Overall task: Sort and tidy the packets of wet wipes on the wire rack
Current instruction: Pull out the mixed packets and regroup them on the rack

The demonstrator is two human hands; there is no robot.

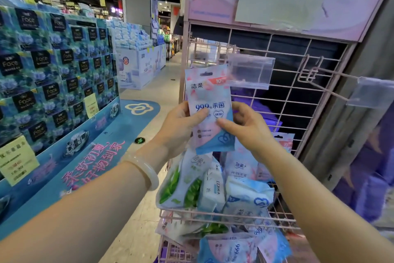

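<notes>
From the head camera, we hold a pink-and-blue wet wipes packet (210,109) upright before the pink wire rack (298,100). Our left hand (181,126) grips its left edge, thumb across the front; our right hand (245,126) pinches its right edge. The packet's top nears a clear price-tag holder (250,71) on a bare hook. Below, the wire basket (213,214) brims with jumbled packets (245,194). An open aisle floor (149,96) lies left, bordered by a tissue box display (53,66).

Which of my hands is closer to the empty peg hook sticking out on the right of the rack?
Right. The right hand pinches the held packet below-left of the hook; the left hand grips it farther left.
</notes>
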